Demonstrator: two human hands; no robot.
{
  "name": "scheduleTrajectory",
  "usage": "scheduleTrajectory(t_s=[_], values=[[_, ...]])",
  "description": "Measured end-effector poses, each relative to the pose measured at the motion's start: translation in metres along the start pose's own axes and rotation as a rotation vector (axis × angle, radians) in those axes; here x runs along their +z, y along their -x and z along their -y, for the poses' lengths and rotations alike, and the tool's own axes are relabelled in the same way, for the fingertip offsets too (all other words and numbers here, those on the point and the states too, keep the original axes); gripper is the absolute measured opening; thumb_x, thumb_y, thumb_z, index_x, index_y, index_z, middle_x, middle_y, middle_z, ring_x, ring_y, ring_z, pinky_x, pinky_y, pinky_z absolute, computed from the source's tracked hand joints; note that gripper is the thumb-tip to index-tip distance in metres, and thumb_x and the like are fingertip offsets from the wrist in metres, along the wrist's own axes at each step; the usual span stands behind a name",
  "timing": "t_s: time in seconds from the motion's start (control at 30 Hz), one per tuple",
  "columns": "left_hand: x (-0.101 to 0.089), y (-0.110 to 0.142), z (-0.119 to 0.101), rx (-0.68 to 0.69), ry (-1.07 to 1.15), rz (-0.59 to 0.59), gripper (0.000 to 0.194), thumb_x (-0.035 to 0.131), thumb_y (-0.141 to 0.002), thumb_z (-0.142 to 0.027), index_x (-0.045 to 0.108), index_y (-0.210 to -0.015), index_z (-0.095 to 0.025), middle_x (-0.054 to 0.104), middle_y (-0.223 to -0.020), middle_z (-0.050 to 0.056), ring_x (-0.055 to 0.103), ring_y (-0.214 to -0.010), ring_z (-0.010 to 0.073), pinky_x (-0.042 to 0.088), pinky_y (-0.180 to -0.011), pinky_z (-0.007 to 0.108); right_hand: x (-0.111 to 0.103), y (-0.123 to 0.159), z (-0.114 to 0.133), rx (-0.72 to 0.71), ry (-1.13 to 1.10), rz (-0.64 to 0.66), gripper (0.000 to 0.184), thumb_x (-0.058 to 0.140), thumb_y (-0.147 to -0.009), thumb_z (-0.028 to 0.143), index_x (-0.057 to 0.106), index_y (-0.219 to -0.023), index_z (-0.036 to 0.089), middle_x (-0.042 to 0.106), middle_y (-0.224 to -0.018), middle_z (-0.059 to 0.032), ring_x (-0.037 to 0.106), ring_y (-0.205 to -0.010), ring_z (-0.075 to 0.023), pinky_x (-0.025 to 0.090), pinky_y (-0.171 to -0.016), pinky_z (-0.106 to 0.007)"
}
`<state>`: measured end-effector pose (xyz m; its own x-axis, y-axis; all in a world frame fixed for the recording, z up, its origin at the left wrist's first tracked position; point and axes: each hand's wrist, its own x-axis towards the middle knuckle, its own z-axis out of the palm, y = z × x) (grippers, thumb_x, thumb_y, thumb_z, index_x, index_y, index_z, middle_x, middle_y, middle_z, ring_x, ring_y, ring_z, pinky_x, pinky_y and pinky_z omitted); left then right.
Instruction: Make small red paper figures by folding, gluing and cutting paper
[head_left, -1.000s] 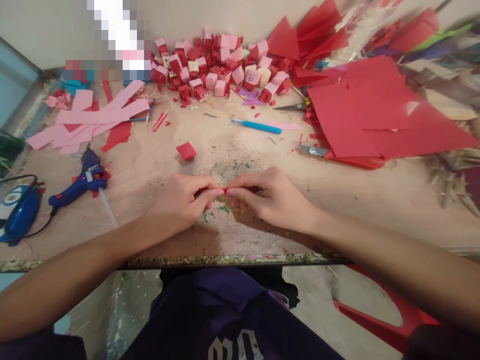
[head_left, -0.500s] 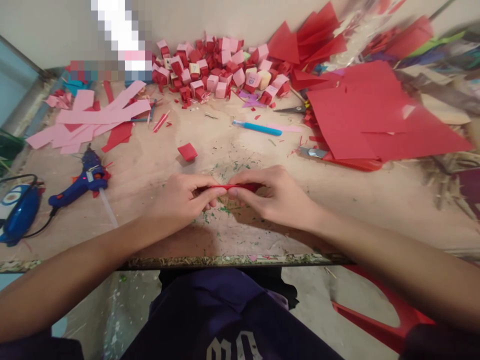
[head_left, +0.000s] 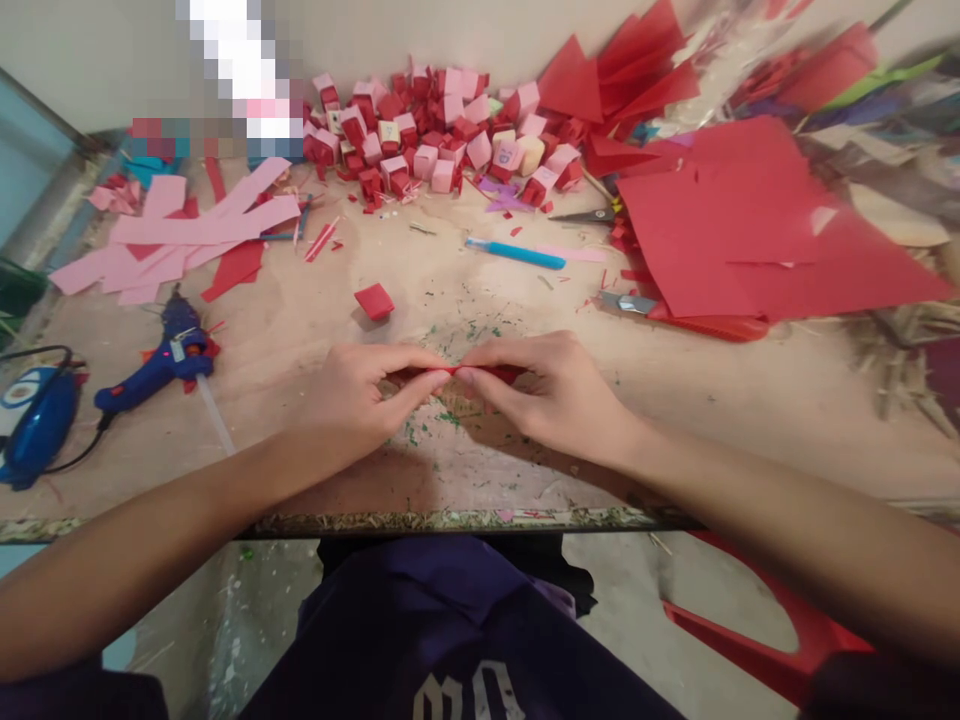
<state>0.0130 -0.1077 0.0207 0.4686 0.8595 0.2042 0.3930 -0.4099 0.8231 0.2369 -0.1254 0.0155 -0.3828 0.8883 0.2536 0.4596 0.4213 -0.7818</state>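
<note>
Paper [head_left: 453, 370], red and narrow, sat between left hand [head_left: 364, 392] and right hand [head_left: 555, 388], over the tabletop [head_left: 285, 320]. Each grip pinched it, thumb against fingers, thumbtips nearly meeting. Judged risk: uneven thumb pressure could have creased it askew; opposed pulling, torn it.

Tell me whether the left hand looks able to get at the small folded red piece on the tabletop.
Probably yes: the left hand is close, and nothing visible stands between it and the small folded red piece. It would likely need to release the red strip first.
</note>
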Motion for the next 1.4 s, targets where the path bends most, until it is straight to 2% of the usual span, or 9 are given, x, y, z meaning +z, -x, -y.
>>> scheduleTrajectory(t_s=[0.17, 0.3, 0.53, 0.67, 0.9, 1.07, 1.4], values=[[-0.003, 0.003, -0.003, 0.019, 0.06, 0.048, 0.018, 0.068, -0.095, -0.022, 0.084, -0.104, -0.02, 0.085, -0.091, 0.001, 0.079, -0.076, 0.0145, 0.065, -0.073, 0.02, 0.0, 0.001, 0.001, -0.019, 0.015, -0.057, 0.016, 0.067, -0.101, 0.017, 0.081, -0.093, 0.014, 0.078, -0.078, -0.0015, 0.065, -0.065, -0.0114, 0.049, -0.063, -0.024], [-0.007, 0.003, -0.002, -0.03, 0.127, 0.078, 0.023, 0.061, -0.099, -0.019, 0.084, -0.099, -0.022, 0.083, -0.085, -0.001, 0.077, -0.072, 0.0121, 0.062, -0.068, 0.018, 0.0, 0.003, -0.002, -0.065, 0.008, -0.04, 0.017, 0.067, -0.103, 0.021, 0.082, -0.096, 0.016, 0.081, -0.082, -0.0025, 0.068, -0.067, -0.0122, 0.05, -0.062, -0.024], [-0.006, -0.001, -0.002, -0.159, 0.268, 0.071, 0.008, 0.075, -0.09, -0.023, 0.083, -0.09, -0.022, 0.082, -0.082, 0.0, 0.077, -0.071, 0.0136, 0.063, -0.067, 0.02, 0.0, 0.003, -0.004, -0.183, -0.032, -0.038, 0.015, 0.069, -0.103, 0.021, 0.081, -0.096, 0.016, 0.08, -0.08, -0.0014, 0.066, -0.064, -0.0106, 0.05, -0.063, -0.022], [-0.005, -0.005, -0.003, -0.235, 0.321, 0.071, 0.009, 0.084, -0.083, -0.027, 0.086, -0.091, -0.023, 0.083, -0.084, 0.002, 0.077, -0.073, 0.0164, 0.065, -0.068, 0.024, 0.001, 0.004, -0.001, -0.184, -0.003, -0.054, 0.017, 0.068, -0.103, 0.023, 0.08, -0.093, 0.017, 0.077, -0.075, -0.0007, 0.064, -0.062, -0.0111, 0.049, -0.062, -0.023], [-0.003, -0.007, -0.006, -0.327, 0.398, 0.043, 0.008, 0.088, -0.073, -0.021, 0.086, -0.08, -0.022, 0.081, -0.075, 0.001, 0.076, -0.068, 0.0172, 0.065, -0.064, 0.026, 0.006, 0.007, -0.001, -0.148, 0.04, -0.099, 0.019, 0.07, -0.102, 0.025, 0.079, -0.089, 0.015, 0.076, -0.073, -0.002, 0.063, -0.059, -0.0113, 0.048, -0.06, -0.024], [-0.004, -0.007, -0.006, -0.301, 0.362, 0.047, 0.003, 0.086, -0.076, -0.022, 0.084, -0.077, -0.022, 0.081, -0.074, 0.001, 0.077, -0.07, 0.0178, 0.065, -0.066, 0.027, 0.005, 0.006, 0.0, -0.147, -0.006, -0.049, 0.019, 0.067, -0.103, 0.023, 0.08, -0.091, 0.016, 0.078, -0.076, -0.0022, 0.064, -0.061, -0.0113, 0.049, -0.061, -0.024], [-0.005, -0.007, -0.005, -0.274, 0.301, 0.018, 0.005, 0.085, -0.078, -0.025, 0.081, -0.076, -0.022, 0.078, -0.071, 0.0, 0.072, -0.065, 0.0151, 0.06, -0.06, 0.023, 0.001, 0.006, 0.006, -0.155, -0.051, 0.0, 0.021, 0.063, -0.099, 0.012, 0.083, -0.101, 0.016, 0.081, -0.083, -0.0035, 0.066, -0.063, -0.0121, 0.051, -0.06, -0.024]])
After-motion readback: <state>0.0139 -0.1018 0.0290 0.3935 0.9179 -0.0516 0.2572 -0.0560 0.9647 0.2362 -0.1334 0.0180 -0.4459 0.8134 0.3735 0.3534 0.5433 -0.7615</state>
